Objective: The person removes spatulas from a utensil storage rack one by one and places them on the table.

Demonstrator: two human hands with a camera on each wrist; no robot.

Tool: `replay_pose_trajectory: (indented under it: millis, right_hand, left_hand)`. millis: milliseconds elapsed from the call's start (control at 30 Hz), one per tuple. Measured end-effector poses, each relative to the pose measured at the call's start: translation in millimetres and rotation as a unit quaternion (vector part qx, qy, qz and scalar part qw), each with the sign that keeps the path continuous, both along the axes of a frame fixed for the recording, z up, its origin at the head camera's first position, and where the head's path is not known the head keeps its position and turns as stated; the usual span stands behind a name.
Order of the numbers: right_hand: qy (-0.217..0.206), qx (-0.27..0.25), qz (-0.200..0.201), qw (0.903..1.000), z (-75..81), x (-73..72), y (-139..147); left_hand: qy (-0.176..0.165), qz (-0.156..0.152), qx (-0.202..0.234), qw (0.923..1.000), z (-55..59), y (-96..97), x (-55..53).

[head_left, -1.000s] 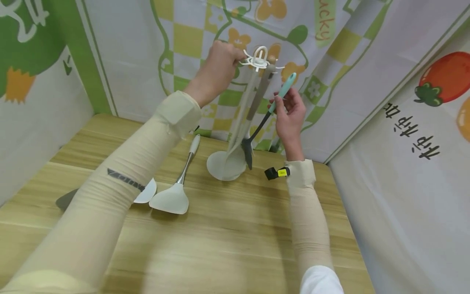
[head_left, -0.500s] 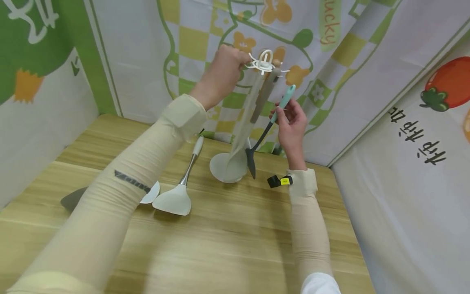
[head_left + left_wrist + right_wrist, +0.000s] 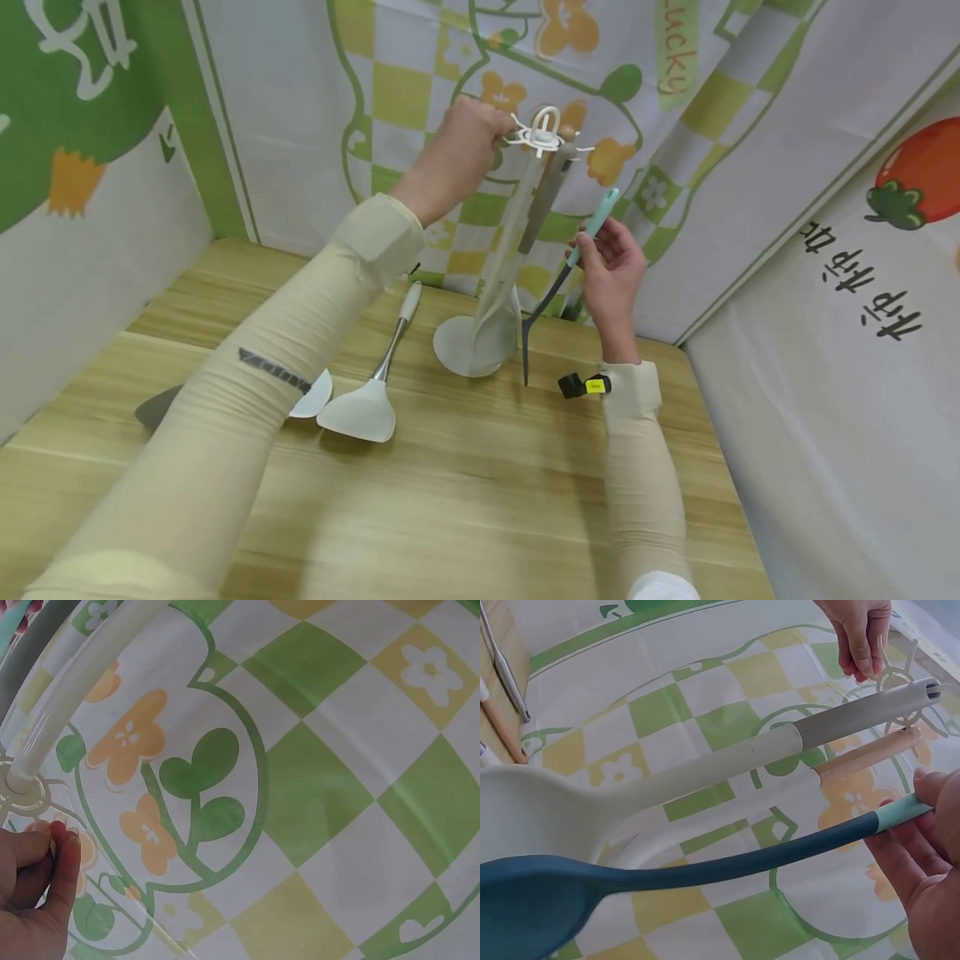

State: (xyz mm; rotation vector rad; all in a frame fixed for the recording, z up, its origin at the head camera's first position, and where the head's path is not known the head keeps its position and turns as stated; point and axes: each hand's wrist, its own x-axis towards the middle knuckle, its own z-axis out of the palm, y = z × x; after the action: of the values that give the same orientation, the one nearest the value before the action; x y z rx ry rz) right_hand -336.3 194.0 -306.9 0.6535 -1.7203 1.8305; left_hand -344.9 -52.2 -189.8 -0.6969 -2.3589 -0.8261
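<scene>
A white utensil rack (image 3: 542, 140) with a ring of hooks on top stands on its round base. My left hand (image 3: 461, 154) pinches one hook arm at its left side. In my right hand (image 3: 617, 265) is a dark spoon (image 3: 727, 864) with a mint-green handle, gripped by that handle between thumb and fingers. The spoon hangs tilted, head down, to the right of the rack. From the rack hangs a white-headed utensil with a grey handle (image 3: 866, 715). Behind it hangs another with a wooden handle (image 3: 866, 756), its head mostly hidden.
On the wooden table (image 3: 450, 492), left of the rack, lies a white turner (image 3: 360, 410) with a steel shaft. A white utensil head (image 3: 313, 395) and a grey one (image 3: 156, 407) show partly from under my left forearm. A patterned curtain (image 3: 405, 96) hangs close behind the rack.
My right hand has lowered the spoon and drawn it slightly right, away from the rack. The spoon's head has turned nearly edge-on in the head view. My left hand keeps its hold.
</scene>
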Motion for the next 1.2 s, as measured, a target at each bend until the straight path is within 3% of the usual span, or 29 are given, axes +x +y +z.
replay_pose_trajectory:
  millis: [433, 700, 933, 1200]
  right_hand:
    - [-0.015, 0.006, -0.052, 0.9985, -6.9, 5.3, 7.6]
    - [-0.041, -0.001, -0.072, 0.9966, -12.7, 4.2, 13.3]
    - [-0.044, 0.011, -0.093, 0.9946, -20.0, 0.8, 16.0]
    - [-0.093, 0.011, -0.089, 0.9916, -29.8, -2.2, 19.6]
  left_hand:
    - [0.012, 0.014, -0.029, 0.9994, -2.1, -1.3, 1.9]
    - [0.04, 0.012, -0.031, 0.9986, -3.4, -0.8, -1.6]
    - [0.037, 0.013, -0.024, 0.9989, -2.3, -0.6, -0.4]
    - [0.027, 0.01, -0.015, 0.9995, -2.9, -0.5, 0.0]
